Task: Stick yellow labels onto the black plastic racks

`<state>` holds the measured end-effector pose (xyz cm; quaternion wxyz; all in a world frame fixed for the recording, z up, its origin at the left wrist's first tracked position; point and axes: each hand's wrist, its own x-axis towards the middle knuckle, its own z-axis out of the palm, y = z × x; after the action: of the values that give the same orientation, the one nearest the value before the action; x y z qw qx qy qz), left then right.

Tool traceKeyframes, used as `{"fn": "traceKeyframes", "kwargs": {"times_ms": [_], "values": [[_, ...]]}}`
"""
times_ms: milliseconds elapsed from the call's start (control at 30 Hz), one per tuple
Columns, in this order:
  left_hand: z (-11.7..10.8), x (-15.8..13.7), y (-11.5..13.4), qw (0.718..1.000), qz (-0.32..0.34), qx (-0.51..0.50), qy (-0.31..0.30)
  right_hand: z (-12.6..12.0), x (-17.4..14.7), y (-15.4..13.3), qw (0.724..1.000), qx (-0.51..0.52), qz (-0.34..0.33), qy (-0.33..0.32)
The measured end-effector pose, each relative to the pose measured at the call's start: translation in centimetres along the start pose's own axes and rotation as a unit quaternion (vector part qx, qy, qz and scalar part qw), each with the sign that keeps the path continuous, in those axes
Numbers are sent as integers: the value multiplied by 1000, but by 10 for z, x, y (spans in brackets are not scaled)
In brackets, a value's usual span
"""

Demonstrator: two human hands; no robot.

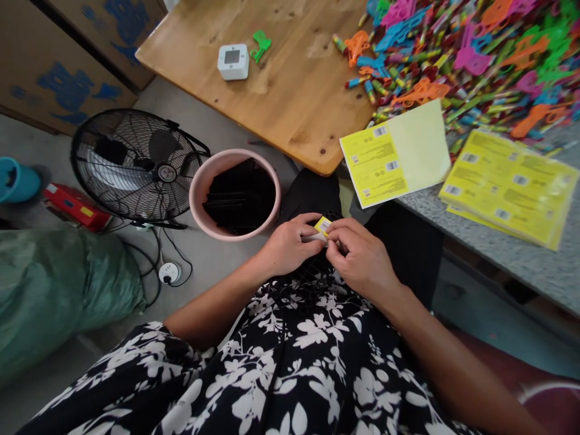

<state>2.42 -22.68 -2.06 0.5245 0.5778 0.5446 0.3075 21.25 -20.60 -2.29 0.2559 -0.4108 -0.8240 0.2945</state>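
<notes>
Over my lap, both hands meet at a small yellow sticker (pixel 323 225) with a barcode patch. My left hand (pixel 292 246) pinches it from the left, thumb and fingers closed together. From the right, the fingertips of my right hand (pixel 360 257) close on its edge. Whatever lies under the sticker is mostly hidden by the fingers. Ahead to the right, a yellow sticker sheet (pixel 374 164) with bare pale backing on its right half hangs slightly over the table edge. More yellow sticker sheets (pixel 512 181) lie stacked further right.
A heap of colourful plastic toy guns and small tubes (pixel 453 66) covers the far right. On the wooden table (pixel 294 90) sit a white device (pixel 233 62) and a green toy gun (pixel 261 46). A pink bucket (pixel 198 202), black fan (pixel 136 163) and green sack (pixel 67 296) stand left.
</notes>
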Motion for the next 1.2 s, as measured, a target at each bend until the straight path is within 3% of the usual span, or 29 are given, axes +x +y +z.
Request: {"fn": "traceKeyframes", "kwargs": {"times_ms": [400,667,867,1200], "values": [[-4,1,4,999,7,29,-27,-6,4,3,995,89,36,-17],[-5,2,2,997,32,47,-49,-11,7,12,981,164,75,-67],[-8,3,3,997,14,32,-71,-15,7,17,967,214,99,-99],[-10,3,1,998,-5,14,-60,-21,-3,18,993,93,23,-76]]}}
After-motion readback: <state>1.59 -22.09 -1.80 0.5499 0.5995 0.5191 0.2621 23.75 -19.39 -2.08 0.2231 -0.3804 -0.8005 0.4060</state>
